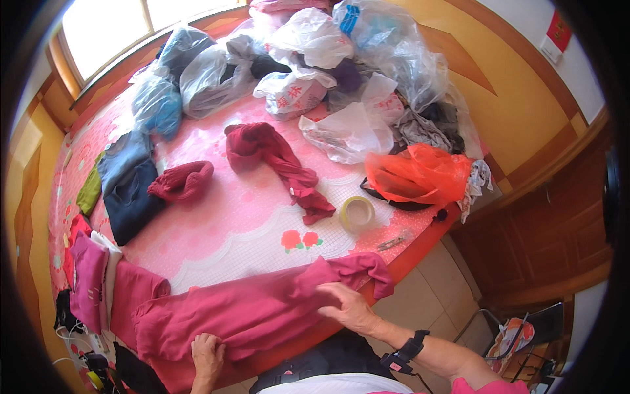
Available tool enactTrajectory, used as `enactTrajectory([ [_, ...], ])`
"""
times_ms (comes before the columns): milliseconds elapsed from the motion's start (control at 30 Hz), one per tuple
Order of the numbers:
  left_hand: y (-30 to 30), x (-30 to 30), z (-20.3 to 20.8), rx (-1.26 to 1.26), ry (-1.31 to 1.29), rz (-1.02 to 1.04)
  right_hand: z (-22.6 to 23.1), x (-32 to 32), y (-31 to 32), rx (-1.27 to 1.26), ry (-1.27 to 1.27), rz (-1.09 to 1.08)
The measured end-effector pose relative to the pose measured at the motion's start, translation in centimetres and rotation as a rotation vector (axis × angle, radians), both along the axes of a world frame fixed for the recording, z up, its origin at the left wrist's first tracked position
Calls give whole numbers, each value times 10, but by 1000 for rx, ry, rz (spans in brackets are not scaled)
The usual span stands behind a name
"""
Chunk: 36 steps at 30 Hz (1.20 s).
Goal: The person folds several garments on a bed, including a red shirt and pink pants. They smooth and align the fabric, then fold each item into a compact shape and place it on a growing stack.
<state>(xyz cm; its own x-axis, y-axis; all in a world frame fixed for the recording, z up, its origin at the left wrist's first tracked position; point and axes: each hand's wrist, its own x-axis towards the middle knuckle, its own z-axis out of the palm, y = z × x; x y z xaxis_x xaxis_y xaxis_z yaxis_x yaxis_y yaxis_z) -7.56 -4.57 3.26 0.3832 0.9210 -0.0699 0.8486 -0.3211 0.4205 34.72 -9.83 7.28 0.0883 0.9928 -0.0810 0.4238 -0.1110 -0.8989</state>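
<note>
Pink flowered cover fills my view: folded clothes at left look done; the far dark-red garment lies crumpled, the near magenta garment stretched lengthwise. Right hand loosely spread over it; left hand curled there, pinch unclear.

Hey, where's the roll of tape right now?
In the head view, the roll of tape is just right of centre on the floral cover, between the crumpled dark-red garment and the orange-red bag.

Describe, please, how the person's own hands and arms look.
The left hand and right hand are ungloved. A black strap with a boxy dark device circles the right wrist, a thin cable near it; a pink sleeve shows farther up that arm.
</note>
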Motion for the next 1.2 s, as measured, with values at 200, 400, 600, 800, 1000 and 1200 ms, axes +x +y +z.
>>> enactTrajectory([
  [200,0,0,-4,-5,-31,-4,-40,80,-55,69,-774,-383],
  [400,5,-6,-4,-84,-49,36,-59,147,-46,43,-536,-654],
  [600,6,-3,-6,-116,-42,87,-40,219,-14,-168,-65,-601],
  [800,0,4,-9,-68,-7,129,-69,222,0,-256,-362,-431],
  [1000,-3,11,-10,-72,30,183,-83,249,24,-125,-415,-436],
  [1200,-4,14,-16,-27,62,198,-78,262,18,-104,-218,-415],
])
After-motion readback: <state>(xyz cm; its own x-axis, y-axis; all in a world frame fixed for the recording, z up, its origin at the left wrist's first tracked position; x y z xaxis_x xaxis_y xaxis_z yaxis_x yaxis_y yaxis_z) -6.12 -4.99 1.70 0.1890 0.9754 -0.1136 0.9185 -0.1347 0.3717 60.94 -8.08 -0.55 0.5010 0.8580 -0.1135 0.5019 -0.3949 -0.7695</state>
